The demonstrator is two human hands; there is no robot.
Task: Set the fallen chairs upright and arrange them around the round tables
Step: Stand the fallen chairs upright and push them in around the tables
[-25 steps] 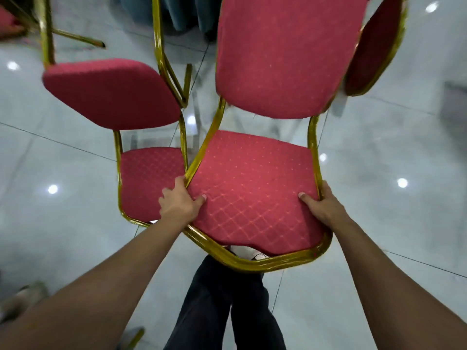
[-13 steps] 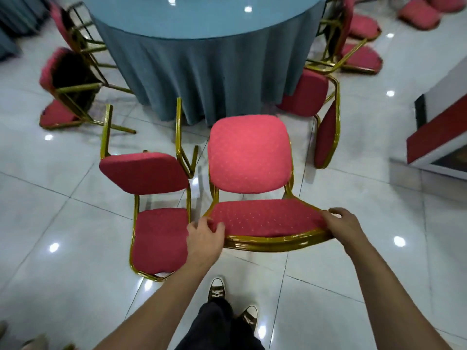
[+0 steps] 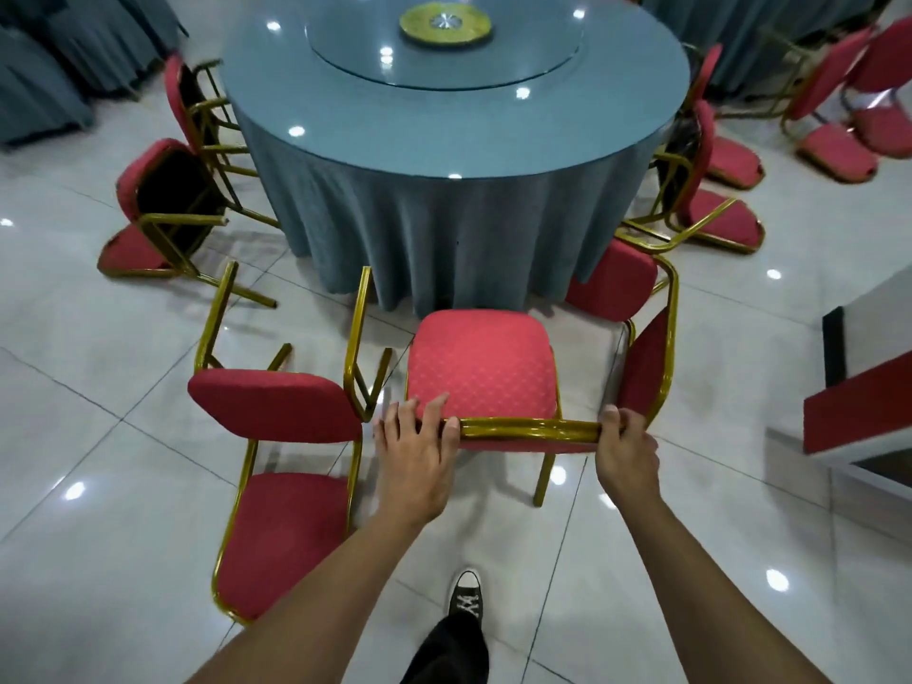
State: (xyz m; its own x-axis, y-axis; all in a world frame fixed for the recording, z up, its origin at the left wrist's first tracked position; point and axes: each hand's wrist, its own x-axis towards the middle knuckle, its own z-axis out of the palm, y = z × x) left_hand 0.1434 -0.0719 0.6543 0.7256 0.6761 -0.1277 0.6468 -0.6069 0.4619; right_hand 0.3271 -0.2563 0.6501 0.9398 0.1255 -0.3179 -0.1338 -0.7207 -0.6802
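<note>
Since one second ago: item raised from a tipped, hand-carried attitude to upright, seat level, facing the table.

Item 1, held chair (image 3: 481, 372). Red patterned upholstery, gold metal frame. Stands on the floor tiles (image 3: 715, 367) just short of the table skirt, seat toward the table, backrest toward the person. One rear leg visible below the back rail; the other legs are hidden. Whether all feet are planted cannot be told.

Item 2, left hand (image 3: 414, 451). Laid over the left end of the backrest's top rail, fingers spread across the top, thumb side wrapping the frame corner; grasping the chair.

Item 3, right hand (image 3: 627, 446). Fingers curled round the right end of the same rail; grasping the chair.

Item 4, round table (image 3: 454, 116). Blue-grey cloth to the floor, glass turntable on top.

Item 5, fallen chair at left (image 3: 276, 461). On its back just beside the held chair, legs pointing toward the table.

Item 6, fallen chair at right (image 3: 636, 328). On its side, close against the held chair's right flank.

Item 7, further fallen chairs (image 3: 168, 204). Lying at the table's far left and far right.

Assessment: one chair righted; probably needs only sliding in toward the cloth. Items 5 to 7 outstanding.
</note>
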